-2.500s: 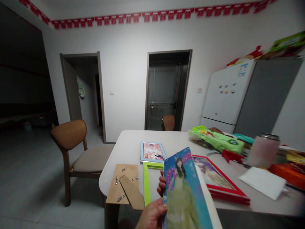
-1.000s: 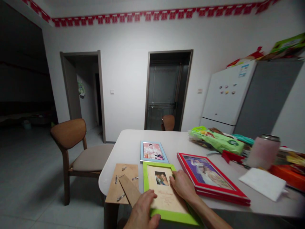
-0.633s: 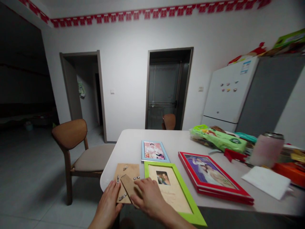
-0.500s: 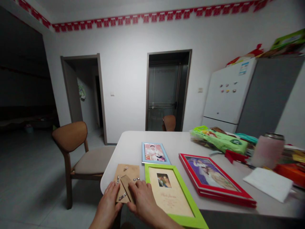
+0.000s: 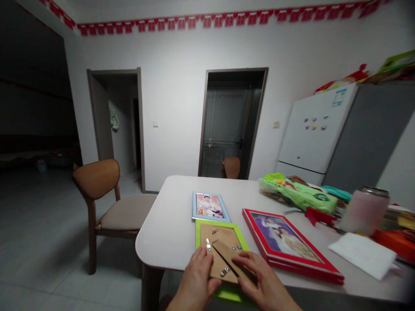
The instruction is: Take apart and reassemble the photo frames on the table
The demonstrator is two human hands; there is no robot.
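Observation:
A brown picture-frame backing board [image 5: 224, 237], with metal clips and a stand leg, lies over the lime-green picture frame [image 5: 242, 238]. My left hand [image 5: 197, 271] grips the board's left edge, thumb at the near edge. With fingers on the stand leg and right side, my right hand [image 5: 261, 276] holds the board too. Board and hands cover most of the frame's inside; whether the board sits fully within the rim, I cannot tell. Beyond it lies a light-blue framed photo [image 5: 209, 206]. To the right rests a stack of red framed photos [image 5: 288, 242].
Folded white paper [image 5: 363, 255], a pink jar [image 5: 365, 211] and a green packet [image 5: 301, 194] lie at the right of the white table [image 5: 171, 216]. A wooden chair [image 5: 97, 177] stands left of it. A fridge [image 5: 314, 134] is behind.
Both hands have carried the backing board rightward from the table's left edge onto the green frame, covering its cream insert. The view has shifted slightly.

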